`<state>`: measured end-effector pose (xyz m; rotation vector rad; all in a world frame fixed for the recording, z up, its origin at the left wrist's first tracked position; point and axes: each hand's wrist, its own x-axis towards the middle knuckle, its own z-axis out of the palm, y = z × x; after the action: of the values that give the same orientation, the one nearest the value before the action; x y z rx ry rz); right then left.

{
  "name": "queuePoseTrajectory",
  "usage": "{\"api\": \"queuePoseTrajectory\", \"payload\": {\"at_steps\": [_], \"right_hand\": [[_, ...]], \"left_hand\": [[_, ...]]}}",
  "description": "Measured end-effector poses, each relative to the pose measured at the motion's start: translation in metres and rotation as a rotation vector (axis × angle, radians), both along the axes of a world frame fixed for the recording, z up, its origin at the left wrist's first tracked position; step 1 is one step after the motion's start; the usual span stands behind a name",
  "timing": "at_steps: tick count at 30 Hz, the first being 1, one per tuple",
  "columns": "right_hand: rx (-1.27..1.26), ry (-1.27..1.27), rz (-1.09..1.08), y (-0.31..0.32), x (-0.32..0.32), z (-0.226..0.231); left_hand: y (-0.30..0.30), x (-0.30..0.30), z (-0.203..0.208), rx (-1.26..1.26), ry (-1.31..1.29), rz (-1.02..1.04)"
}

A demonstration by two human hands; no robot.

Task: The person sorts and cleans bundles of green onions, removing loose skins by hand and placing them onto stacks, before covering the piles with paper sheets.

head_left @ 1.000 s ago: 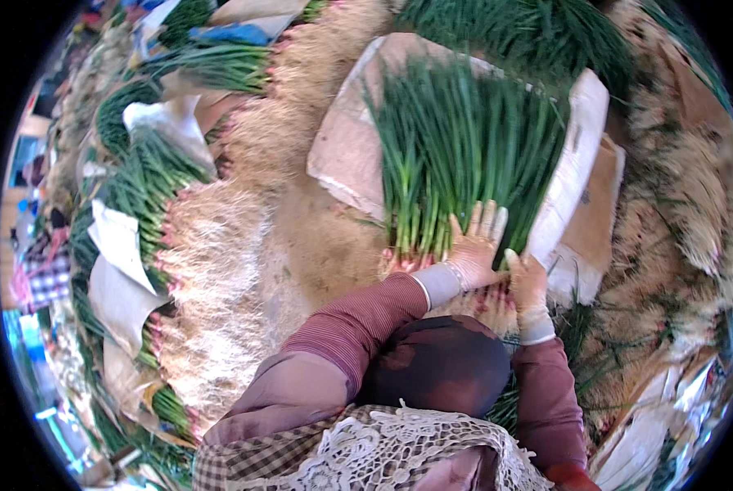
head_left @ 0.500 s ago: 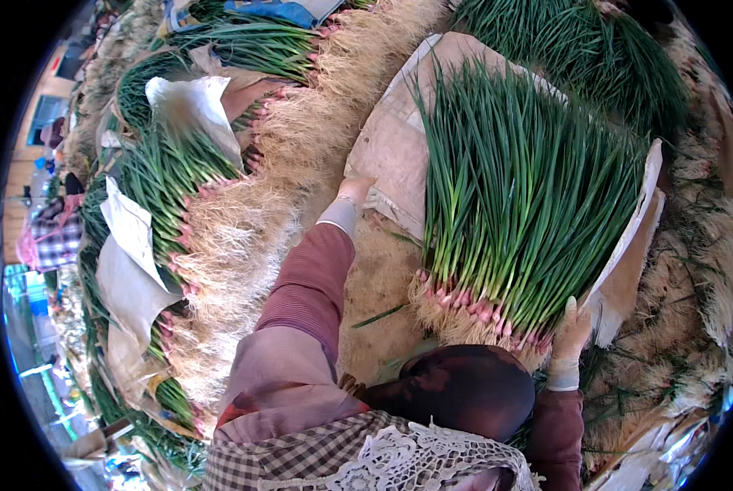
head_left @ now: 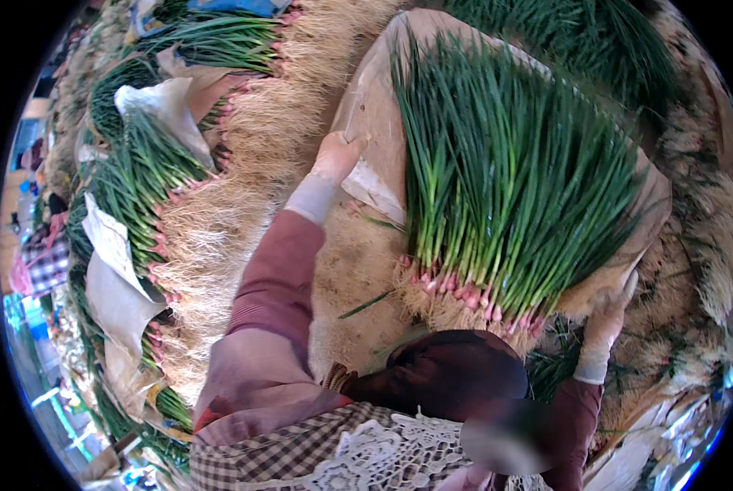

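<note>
A wide fan of spring onions (head_left: 505,188) lies on a beige sack sheet (head_left: 374,106), green leaves pointing away from me. Their pink bulbs and pale roots face my dark-covered knee. My left hand (head_left: 339,155) is closed on the sheet's left edge, beyond the bulbs. On the other side my right hand (head_left: 605,323) grips the sheet's lower right corner, just right of the bulbs; some of its fingers are hidden. Both wrists have pale cuffs below the maroon sleeves.
Rows of bundled spring onions (head_left: 170,155) with long tan roots (head_left: 252,147) run along the left, partly under white sheets (head_left: 121,290). More dark green leaves (head_left: 579,41) lie at the far right. Root heaps (head_left: 710,245) line the right side. Another person in checked clothing (head_left: 47,254) is far left.
The sheet's right side, which stood folded up, now spreads outward and lower. My right hand has moved right and slightly away; my left hand has shifted left and farther away.
</note>
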<state>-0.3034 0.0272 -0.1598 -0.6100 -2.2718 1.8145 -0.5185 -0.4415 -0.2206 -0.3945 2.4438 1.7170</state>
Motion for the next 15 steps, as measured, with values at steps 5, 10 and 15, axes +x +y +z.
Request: {"api": "queuePoseTrajectory", "payload": {"at_steps": [5, 10, 15], "right_hand": [[0.121, -0.118, 0.185, -0.016, -0.018, 0.008], [-1.066, -0.066, -0.362, -0.079, -0.034, -0.036], [-0.152, -0.024, 0.148, -0.051, -0.025, -0.01]], "left_hand": [[0.077, 0.08, 0.078, -0.305, 0.432, -0.764], [0.209, 0.14, 0.084, -0.164, 0.331, -1.295], [0.235, 0.129, 0.074, -0.314, 0.01, -1.24]]}}
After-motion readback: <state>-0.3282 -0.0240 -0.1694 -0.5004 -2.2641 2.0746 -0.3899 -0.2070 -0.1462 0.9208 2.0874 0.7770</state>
